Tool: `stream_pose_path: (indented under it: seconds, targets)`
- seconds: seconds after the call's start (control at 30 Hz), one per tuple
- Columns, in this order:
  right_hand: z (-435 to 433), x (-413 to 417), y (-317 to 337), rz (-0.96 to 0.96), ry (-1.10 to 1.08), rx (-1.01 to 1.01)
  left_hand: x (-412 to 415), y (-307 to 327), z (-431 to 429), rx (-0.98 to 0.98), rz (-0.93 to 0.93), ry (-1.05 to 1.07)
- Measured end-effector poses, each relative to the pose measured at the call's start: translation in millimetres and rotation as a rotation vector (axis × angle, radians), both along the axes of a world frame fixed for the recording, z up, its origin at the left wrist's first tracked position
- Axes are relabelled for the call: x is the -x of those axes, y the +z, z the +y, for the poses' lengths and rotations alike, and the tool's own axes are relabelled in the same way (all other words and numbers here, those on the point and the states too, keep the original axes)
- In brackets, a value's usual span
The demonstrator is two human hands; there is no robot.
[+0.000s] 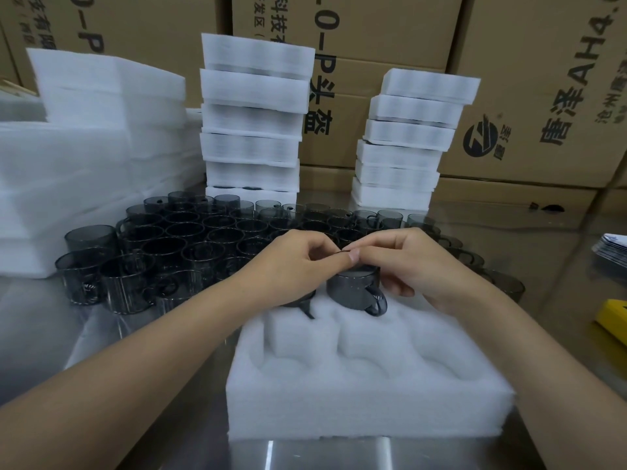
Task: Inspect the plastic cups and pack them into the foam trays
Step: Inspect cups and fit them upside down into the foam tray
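While both hands met over one grey cup (351, 288), the left hand (295, 266) pinched its rim with curled fingertips. The right hand (407, 262) gripped the same cup, thumb on the rim and fingers curled beside the wall. The cup stood upright under the hands in the far middle pocket of the foam tray (369, 408), its handle (376, 303) pointing toward the person. Whether it was fully seated, cannot tell.

A second cup (307, 308) sat in the pocket just under the left hand, mostly hidden, only a dark edge and its handle showing. The near pockets of the tray, below both wrists, held nothing. The tray lay on the steel desk (190, 435).

Beyond the hands, a crowd of loose cups (190, 239) stood upright on the desk, packed close together and spreading out past the left hand. Farther back rose a tall tray stack (252, 120) and a shorter tray stack (407, 140). Foam sheets (84, 147) were piled well left of the left hand. Cardboard boxes (543, 79) filled the back. Out past the right hand: a yellow object (610, 320) and a pile of cards (614, 249), both cut off by the frame edge.
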State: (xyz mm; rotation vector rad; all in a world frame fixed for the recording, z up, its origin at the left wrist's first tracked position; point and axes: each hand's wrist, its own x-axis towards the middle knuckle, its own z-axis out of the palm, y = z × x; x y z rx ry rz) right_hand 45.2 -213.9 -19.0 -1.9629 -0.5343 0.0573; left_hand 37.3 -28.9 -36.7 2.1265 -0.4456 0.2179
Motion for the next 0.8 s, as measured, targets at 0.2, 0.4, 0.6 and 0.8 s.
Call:
stream_pose_path:
  seconds: [0.2,0.4,0.6,0.8]
  targets:
    - [-4.2,-1.4,2.1,-0.01,0.007,0.01,1.4,-0.1,0.0,-0.077,0.06,0.0]
    - [-0.5,-0.6,-0.3,-0.06,-0.043,0.037,5.8,-0.1,-2.9,-0.161,0.03,0.039]
    - [1.0,1.1,0.5,-0.116,-0.029,0.044,0.6,0.5,0.8,-0.139,0.087,-0.001]
    - [2.6,-2.0,-2.4,-0.178,-0.09,0.121,-0.3,-1.8,-0.9,-0.168,0.082,0.014]
